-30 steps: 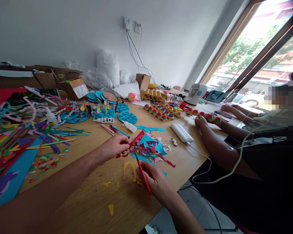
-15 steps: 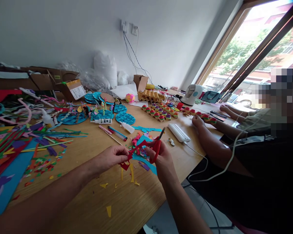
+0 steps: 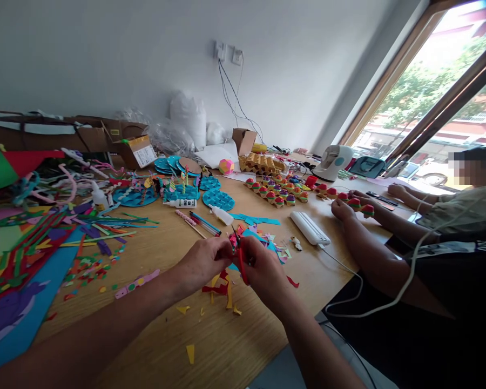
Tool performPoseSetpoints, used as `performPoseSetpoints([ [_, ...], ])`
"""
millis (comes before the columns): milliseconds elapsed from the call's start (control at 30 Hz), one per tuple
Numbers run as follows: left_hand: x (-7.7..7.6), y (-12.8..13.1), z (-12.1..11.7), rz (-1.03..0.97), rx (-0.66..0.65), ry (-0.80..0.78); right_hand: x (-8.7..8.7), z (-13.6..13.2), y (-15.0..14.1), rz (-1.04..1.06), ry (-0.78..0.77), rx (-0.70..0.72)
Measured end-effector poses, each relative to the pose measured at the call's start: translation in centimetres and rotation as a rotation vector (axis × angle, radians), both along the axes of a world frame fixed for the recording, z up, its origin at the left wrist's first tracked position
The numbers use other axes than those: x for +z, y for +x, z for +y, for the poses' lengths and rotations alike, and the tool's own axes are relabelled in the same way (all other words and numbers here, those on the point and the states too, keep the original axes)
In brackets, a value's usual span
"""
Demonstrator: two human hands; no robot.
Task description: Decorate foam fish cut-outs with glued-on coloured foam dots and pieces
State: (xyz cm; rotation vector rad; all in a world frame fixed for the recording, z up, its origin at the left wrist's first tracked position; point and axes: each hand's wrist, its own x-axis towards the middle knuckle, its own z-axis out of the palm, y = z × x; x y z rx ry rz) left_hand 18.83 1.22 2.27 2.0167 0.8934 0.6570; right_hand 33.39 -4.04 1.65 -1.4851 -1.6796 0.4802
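The left hand [image 3: 206, 257] has its fingertips drawn together right beside the blades of red-handled scissors [image 3: 242, 266]; I cannot tell what, if anything, they pinch, as the fingers hide it. The right hand [image 3: 265, 270] grasps the scissors around the handles, the dark blades pointing up toward eleven o'clock. Both hands are just above the wooden table [image 3: 166, 364], near its front edge. Taking the scissors as the middle of the dial, a red paper scrap [image 3: 223, 286] lies between seven and eight o'clock, overlapping yellow paper, and a yellow triangular offcut [image 3: 190, 354] is farther out at seven. A heap of mixed paper cuttings [image 3: 264, 236], partly behind the right hand, is at two, with a blue paper strip [image 3: 263, 220] at one. Near nine o'clock, a pink spotted strip [image 3: 137, 283] lies beside the left forearm. A white squeeze bottle [image 3: 221, 215] rests on its side at eleven, and a labelled glue bottle [image 3: 183, 203] lies at ten. Well out at two o'clock, past a white oblong device [image 3: 310, 228] with a cable, a co-worker's hand [image 3: 342, 210] is at a row of painted carton cups [image 3: 355, 204].
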Motion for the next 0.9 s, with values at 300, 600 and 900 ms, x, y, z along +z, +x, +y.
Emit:
performPoseSetpoints([
  [300,0.3,-1.0,1.1,-0.214,0.134,-0.271,-0.2,-3.5,-1.6,0.631,-0.307,0.207],
  [600,-0.2,-1.2,-0.6,-0.464,0.269,-0.489,-3.5,-5.2,-5.1,0.915,-0.555,0.267],
  [900,-2.4,-0.8,-2.4,-0.537,0.416,-0.494,-3.3,-4.6,-6.4,1.079,-0.510,0.233],
])
